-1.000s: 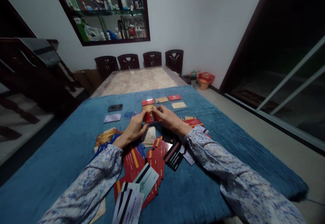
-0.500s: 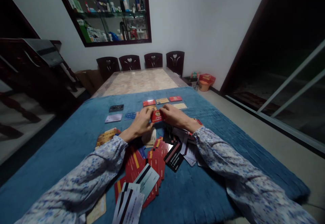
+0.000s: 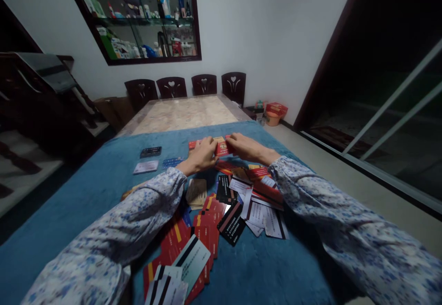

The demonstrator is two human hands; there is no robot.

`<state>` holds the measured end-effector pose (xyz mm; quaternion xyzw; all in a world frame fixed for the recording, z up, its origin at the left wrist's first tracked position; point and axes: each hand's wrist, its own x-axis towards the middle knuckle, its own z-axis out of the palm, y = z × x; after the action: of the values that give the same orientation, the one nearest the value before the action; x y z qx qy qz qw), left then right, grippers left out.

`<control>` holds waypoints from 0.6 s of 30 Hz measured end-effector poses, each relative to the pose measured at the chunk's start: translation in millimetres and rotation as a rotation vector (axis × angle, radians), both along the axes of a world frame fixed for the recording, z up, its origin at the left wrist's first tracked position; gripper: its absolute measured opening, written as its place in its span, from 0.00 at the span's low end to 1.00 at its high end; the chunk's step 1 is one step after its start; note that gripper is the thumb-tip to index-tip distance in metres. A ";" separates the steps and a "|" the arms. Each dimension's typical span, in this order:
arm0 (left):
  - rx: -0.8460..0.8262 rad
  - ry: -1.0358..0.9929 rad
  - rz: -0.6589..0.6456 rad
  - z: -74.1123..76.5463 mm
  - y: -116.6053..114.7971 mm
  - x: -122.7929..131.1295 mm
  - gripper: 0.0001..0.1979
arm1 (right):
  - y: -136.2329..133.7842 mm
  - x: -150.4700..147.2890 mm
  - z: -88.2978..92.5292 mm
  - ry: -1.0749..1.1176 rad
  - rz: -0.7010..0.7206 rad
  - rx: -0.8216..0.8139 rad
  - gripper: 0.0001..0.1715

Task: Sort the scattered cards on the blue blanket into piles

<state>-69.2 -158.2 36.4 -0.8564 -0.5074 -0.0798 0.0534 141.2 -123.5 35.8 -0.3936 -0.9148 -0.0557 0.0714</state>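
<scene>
A red card with a gold emblem (image 3: 222, 149) is gripped at its two sides by my hands, above the far part of the blue cloth. My left hand (image 3: 200, 156) closes on its left edge, and my right hand (image 3: 249, 147) closes on its right edge. Whether it is one card or several stacked cannot be told. Other red cards lie partly hidden behind my fingers. Below my wrists a loose pile spreads out: red cards (image 3: 203, 224), black cards (image 3: 232, 222), white striped cards (image 3: 255, 210) and a beige card stack (image 3: 196, 192).
Left of my hands lie a black card stack (image 3: 151, 151), a pale lilac card stack (image 3: 146, 167) and blue cards (image 3: 172, 162). The blue cloth (image 3: 93, 190) covers the near table; its marble top (image 3: 186, 110) shows beyond. Dark chairs (image 3: 203, 85) stand at the far end.
Both hands have moved farther away over the cloth and slightly right with the red card, uncovering more of the pile on the right. The view has shifted slightly.
</scene>
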 end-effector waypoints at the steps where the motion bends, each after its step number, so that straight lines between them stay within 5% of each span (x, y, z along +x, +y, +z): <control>1: -0.006 0.005 -0.009 1.3 4.5 2.4 0.18 | 5.0 2.0 0.4 -0.005 -0.005 0.000 0.25; 18: -0.084 0.030 0.033 -3.3 80.7 40.3 0.11 | 76.4 25.3 -3.1 0.003 -0.051 -0.042 0.09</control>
<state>-28.9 -77.6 33.1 -0.8506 -0.5233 -0.0444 0.0263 166.5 -47.1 32.7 -0.4182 -0.9054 -0.0375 0.0630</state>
